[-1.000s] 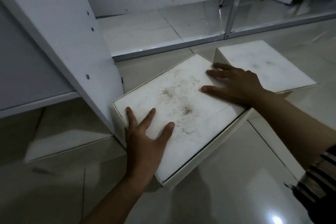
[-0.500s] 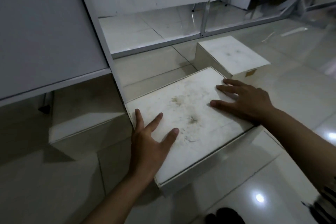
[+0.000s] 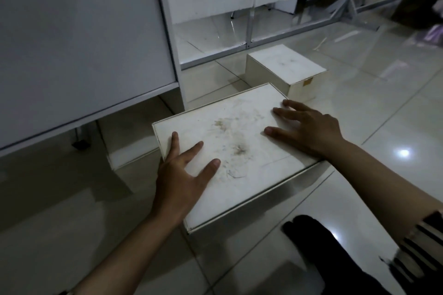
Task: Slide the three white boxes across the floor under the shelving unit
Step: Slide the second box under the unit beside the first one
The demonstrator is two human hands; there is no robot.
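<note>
Three white boxes: one under the flat, spread left hand and right hand, one behind, one beneath the shelving.

Glossy tiled floor; matt, smudged cardboard box.

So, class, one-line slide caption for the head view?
Both hands, left and right, flat on a smudged white box beside the shelving unit.

Bare forearms; a dark-and-light striped sleeve covers the right upper arm.
</note>
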